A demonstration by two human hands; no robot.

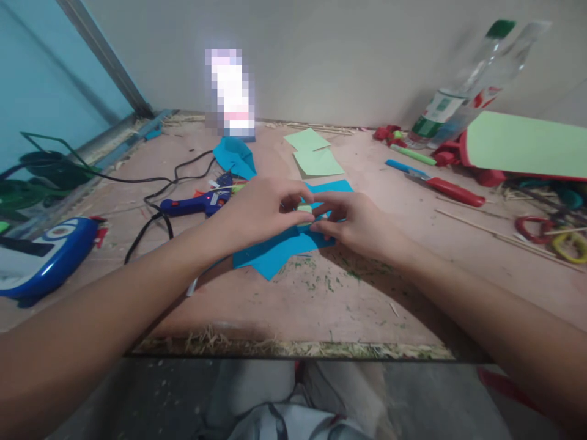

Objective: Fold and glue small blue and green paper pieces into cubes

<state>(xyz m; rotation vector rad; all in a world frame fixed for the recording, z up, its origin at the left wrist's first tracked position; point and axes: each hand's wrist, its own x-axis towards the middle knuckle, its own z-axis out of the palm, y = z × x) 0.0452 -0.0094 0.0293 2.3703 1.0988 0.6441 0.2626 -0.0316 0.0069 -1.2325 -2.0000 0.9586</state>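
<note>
Between the fingertips of both hands is a small pale green piece point(304, 214), which looks like rolled or folded paper. My left hand point(268, 208) pinches it from the left with thumb and fingers. From the right, the fingers of my right hand point(351, 220) close on its other side. Under both hands lie blue paper pieces point(270, 260) with pointed edges, partly covered by the fingers. A blue glue gun point(188, 206) rests beside my left wrist, its tip hidden near the hand.
Two light green paper squares point(318, 162) and a crumpled blue paper point(235, 156) lie behind the hands. A red-handled knife point(454, 190), sticks point(499, 235) and bottles point(440, 113) are at right. A black cord point(156, 180) crosses the left; a blurred bright screen point(232, 91) stands at the wall.
</note>
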